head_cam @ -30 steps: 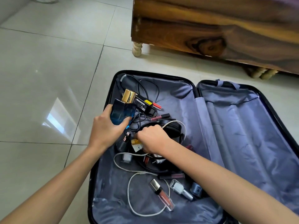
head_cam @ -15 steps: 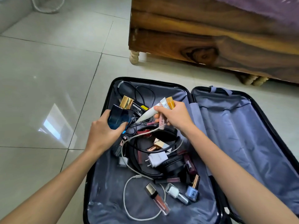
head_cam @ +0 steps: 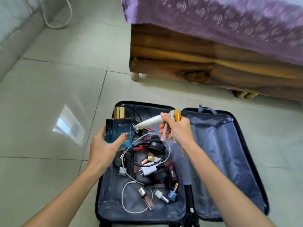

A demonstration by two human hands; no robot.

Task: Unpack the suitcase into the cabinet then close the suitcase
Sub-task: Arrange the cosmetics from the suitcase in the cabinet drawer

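In the head view, the suitcase (head_cam: 221,153) lies opened flat on the tiled floor (head_cam: 49,112), in front of a wooden bed (head_cam: 172,63). The left hand (head_cam: 105,148) grasps a blue perfume bottle (head_cam: 118,130) with a gold cap, thumb across its front, holding it upright over the suitcase's left half. The right hand (head_cam: 180,130) is clenched round a bunch of tubes. A white tube (head_cam: 150,122) sticks out to the left, an orange-capped tube (head_cam: 177,115) pokes up, and a pink tube (head_cam: 165,134) hangs below the fingers.

Under the hands sits a tangle of black headphones (head_cam: 155,146), a white charger (head_cam: 147,171), a white cable (head_cam: 124,203), a lip gloss (head_cam: 146,198) and nail polish bottles (head_cam: 173,194). The cabinet is out of view (so the carry likely means turning away).

The step looks like taking this handful to the cabinet. The bottle is probably glass, so it should stay upright with a firm grip. The pink tube seems loosely caught and needs a tighter hold before rising. Both hands should lift straight clear of the cords so nothing snags. With so much left inside, unpacking seems far from done.
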